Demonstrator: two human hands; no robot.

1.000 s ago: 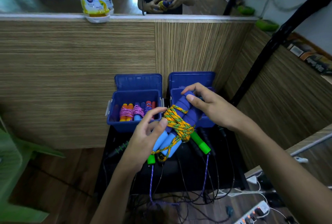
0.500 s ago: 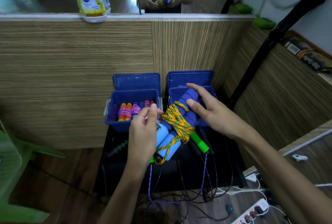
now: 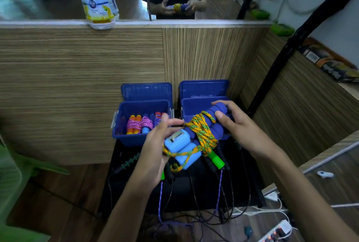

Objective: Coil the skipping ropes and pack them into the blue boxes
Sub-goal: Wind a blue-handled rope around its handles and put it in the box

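At the bottom edge a white power strip [image 3: 275, 232] lies on the wooden floor among tangled black cables [image 3: 204, 220]. Above it, loose skipping ropes [image 3: 218, 164] with black and green handles lie across a black stool [image 3: 184, 189], their purple and black cords trailing down over its front. Over the stool both hands hold a coiled rope bundle [image 3: 196, 136]: pale blue and darker blue foam handles bound crosswise by orange-and-green cord. The left hand [image 3: 155, 150] curls around the pale blue handle ends, thumb and forefinger pinching near the wrapped cord, though just what they pinch is hard to make out. The right hand [image 3: 239, 125] grips the dark blue handle tops, thumb pressed on the near side and fingers wrapped over the far side. The bundle hangs just in front of the right blue box [image 3: 196, 105], which stands with its lid raised; little of its inside shows. Just beside it, the left blue box [image 3: 124, 136], also lid-up, holds coiled ropes [image 3: 139, 124] with orange, blue and red handles wrapped in pink cord. Behind the boxes rises a wooden partition [image 3: 77, 86], and on its ledge sits a white-and-yellow packet [image 3: 99, 6].
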